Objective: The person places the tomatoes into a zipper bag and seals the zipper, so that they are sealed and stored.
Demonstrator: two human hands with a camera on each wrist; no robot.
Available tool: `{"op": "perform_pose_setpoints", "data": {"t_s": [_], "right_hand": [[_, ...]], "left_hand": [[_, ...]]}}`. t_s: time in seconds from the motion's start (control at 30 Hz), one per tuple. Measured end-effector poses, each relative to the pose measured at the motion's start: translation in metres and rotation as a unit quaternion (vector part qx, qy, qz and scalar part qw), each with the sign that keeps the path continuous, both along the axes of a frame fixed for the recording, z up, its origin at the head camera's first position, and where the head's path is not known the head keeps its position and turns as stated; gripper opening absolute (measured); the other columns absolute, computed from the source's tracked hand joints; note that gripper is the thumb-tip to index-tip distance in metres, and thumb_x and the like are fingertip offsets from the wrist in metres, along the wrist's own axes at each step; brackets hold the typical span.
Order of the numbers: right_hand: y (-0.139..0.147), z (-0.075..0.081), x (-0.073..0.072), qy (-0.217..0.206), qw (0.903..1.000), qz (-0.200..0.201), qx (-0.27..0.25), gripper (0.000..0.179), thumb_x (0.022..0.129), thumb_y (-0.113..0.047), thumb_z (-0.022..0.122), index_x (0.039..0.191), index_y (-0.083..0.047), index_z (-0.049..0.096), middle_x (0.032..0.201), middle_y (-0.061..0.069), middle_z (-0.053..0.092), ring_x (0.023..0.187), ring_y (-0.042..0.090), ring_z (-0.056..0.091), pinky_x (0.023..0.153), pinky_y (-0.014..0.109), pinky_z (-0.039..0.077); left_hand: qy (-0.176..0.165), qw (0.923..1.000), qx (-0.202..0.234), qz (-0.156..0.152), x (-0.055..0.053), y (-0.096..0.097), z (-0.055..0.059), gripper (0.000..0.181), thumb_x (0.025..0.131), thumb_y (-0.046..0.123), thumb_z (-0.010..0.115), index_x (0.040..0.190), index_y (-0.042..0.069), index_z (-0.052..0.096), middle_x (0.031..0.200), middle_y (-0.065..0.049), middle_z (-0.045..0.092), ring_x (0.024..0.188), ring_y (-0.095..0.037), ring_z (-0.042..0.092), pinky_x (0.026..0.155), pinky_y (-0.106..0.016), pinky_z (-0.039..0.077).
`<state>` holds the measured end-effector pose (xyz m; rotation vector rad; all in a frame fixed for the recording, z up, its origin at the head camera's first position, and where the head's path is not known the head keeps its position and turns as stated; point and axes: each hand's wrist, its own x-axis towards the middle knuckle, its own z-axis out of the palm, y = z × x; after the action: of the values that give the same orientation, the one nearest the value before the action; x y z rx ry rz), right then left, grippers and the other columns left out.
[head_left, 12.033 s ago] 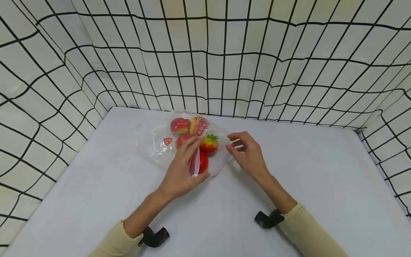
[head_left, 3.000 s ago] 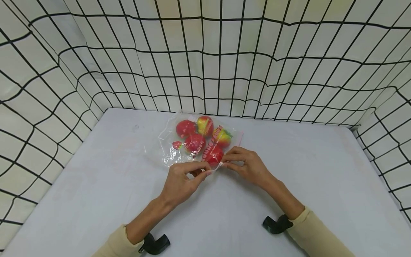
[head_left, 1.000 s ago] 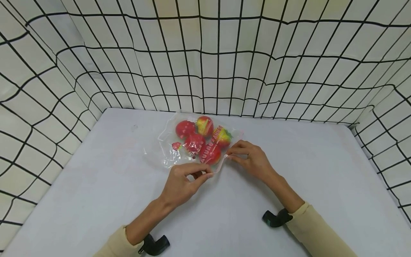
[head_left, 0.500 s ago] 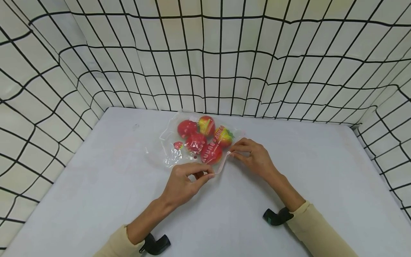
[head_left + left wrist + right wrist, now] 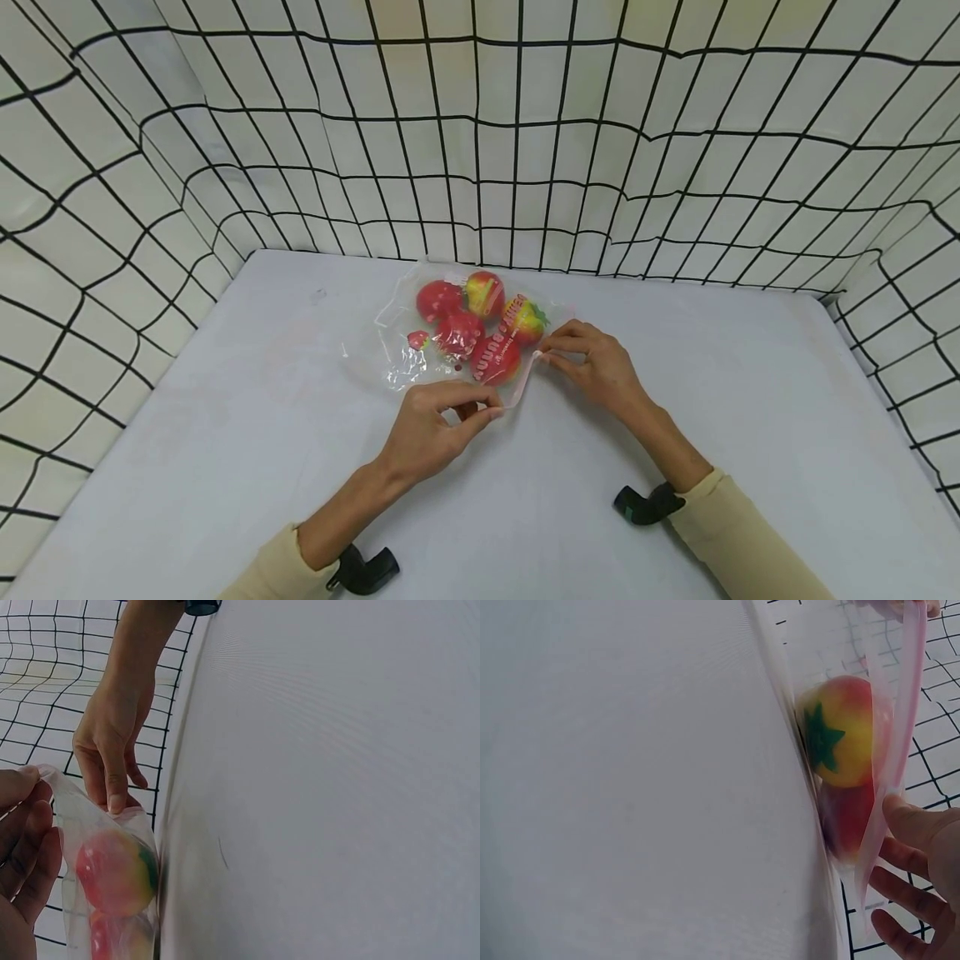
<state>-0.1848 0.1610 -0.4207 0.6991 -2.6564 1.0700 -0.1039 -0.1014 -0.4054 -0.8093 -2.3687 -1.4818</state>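
A clear plastic zip bag point(image 5: 393, 354) with pink lettering lies on the table, holding several red and yellow toy-like fruits point(image 5: 457, 333). At the bag's near corner, thumb and fingers of my left hand point(image 5: 431, 429) pinch the end of its zip edge. My right hand point(image 5: 600, 371) pinches a small white piece on the same edge, farther up and to the right. Between the two hands the zip strip point(image 5: 522, 386) runs in a slight curve. In the right wrist view the pink strip point(image 5: 907, 697) passes under my right thumb, near a fruit with a green star-shaped top point(image 5: 847, 731).
White cloth covers the table point(image 5: 247, 400). Black netting point(image 5: 517, 125) stands behind it and along both sides. A black curved fitting point(image 5: 365, 571) sits at my left sleeve, and another black fitting point(image 5: 645, 504) at the right one.
Twelve seconds ago the left hand lay across the bag. Since three seconds ago the right hand has moved up and right along the zip edge, while the left keeps its corner. The last half second shows little movement.
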Motion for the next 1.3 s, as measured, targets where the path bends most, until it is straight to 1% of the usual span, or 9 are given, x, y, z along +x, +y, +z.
{"op": "perform_pose_setpoints", "data": {"t_s": [0.17,0.27,0.4,0.5,0.67,0.87,1.0,1.17,1.3], "right_hand": [[0.001,0.0,-0.002,0.007,0.9999,-0.01,0.004,0.021,0.085,-0.014,0.085,0.107,-0.016,0.084,0.104,0.001,0.073,0.103,0.02,0.067,0.078,0.035,0.056],[0.001,-0.001,-0.003,0.007,0.9998,-0.02,-0.002,0.02,0.085,-0.014,0.085,0.105,-0.016,0.084,0.103,0.001,0.073,0.098,0.019,0.065,0.074,0.032,0.053],[-0.003,-0.004,-0.003,-0.01,0.9996,-0.022,-0.012,0.018,0.086,-0.016,0.085,0.104,-0.016,0.084,0.104,0.0,0.072,0.097,0.017,0.062,0.073,0.028,0.05],[-0.006,-0.005,-0.003,-0.02,0.9994,-0.023,-0.015,0.017,0.087,-0.018,0.084,0.104,-0.017,0.084,0.104,0.0,0.073,0.098,0.017,0.063,0.073,0.027,0.049],[-0.005,-0.005,-0.004,-0.016,0.9991,-0.036,-0.014,0.017,0.086,-0.018,0.084,0.103,-0.016,0.084,0.103,0.001,0.073,0.095,0.019,0.063,0.071,0.029,0.048],[-0.002,-0.004,-0.007,-0.02,0.9991,-0.037,-0.004,0.017,0.087,-0.02,0.084,0.104,-0.016,0.084,0.106,0.001,0.073,0.097,0.019,0.064,0.073,0.03,0.05],[-0.001,-0.004,-0.008,-0.016,0.9991,-0.039,0.001,0.017,0.087,-0.019,0.084,0.104,-0.016,0.084,0.106,0.002,0.073,0.096,0.02,0.064,0.074,0.031,0.05],[0.002,-0.003,-0.01,-0.008,0.9991,-0.041,0.004,0.017,0.087,-0.017,0.084,0.103,-0.015,0.084,0.106,0.003,0.074,0.1,0.022,0.065,0.076,0.035,0.052],[0.005,-0.002,-0.011,-0.016,0.9989,-0.044,0.007,0.015,0.088,-0.017,0.083,0.103,-0.015,0.083,0.107,0.003,0.073,0.104,0.023,0.065,0.079,0.038,0.053]], "left_hand": [[-0.006,1.0,-0.001,0.0,0.0,0.001,0.0,0.019,0.085,0.005,0.084,0.103,0.012,0.082,0.092,0.003,0.081,0.073,-0.004,0.065,0.069,-0.022,0.061],[-0.012,0.9999,-0.001,-0.004,0.001,0.0,0.0,0.017,0.087,0.008,0.084,0.103,0.013,0.082,0.092,0.004,0.081,0.073,-0.004,0.065,0.07,-0.022,0.061],[-0.012,0.9999,-0.002,-0.001,0.003,-0.003,0.001,0.014,0.088,0.011,0.083,0.101,0.014,0.082,0.09,0.005,0.08,0.072,-0.004,0.065,0.068,-0.022,0.06],[-0.008,1.0,-0.003,0.001,0.005,-0.006,0.001,0.013,0.087,0.011,0.084,0.099,0.015,0.082,0.089,0.006,0.08,0.072,-0.004,0.065,0.067,-0.022,0.06],[-0.003,1.0,-0.004,-0.007,0.003,-0.006,0.001,0.013,0.088,0.011,0.083,0.1,0.014,0.082,0.089,0.005,0.08,0.072,-0.004,0.065,0.068,-0.022,0.06],[0.001,1.0,-0.003,-0.006,0.002,-0.004,0.0,0.015,0.086,0.009,0.084,0.1,0.013,0.082,0.089,0.005,0.08,0.072,-0.004,0.065,0.068,-0.022,0.06],[0.002,1.0,-0.001,-0.004,0.002,-0.003,0.0,0.017,0.086,0.007,0.084,0.101,0.013,0.082,0.09,0.005,0.08,0.073,-0.004,0.065,0.068,-0.022,0.061],[0.005,0.9999,0.007,-0.007,0.001,0.0,-0.001,0.016,0.086,0.008,0.084,0.101,0.015,0.082,0.09,0.005,0.081,0.072,-0.004,0.065,0.068,-0.022,0.06],[0.005,0.9999,0.012,-0.01,0.001,0.002,-0.003,0.014,0.087,0.01,0.083,0.1,0.016,0.082,0.089,0.005,0.08,0.072,-0.005,0.064,0.067,-0.022,0.06]]}}
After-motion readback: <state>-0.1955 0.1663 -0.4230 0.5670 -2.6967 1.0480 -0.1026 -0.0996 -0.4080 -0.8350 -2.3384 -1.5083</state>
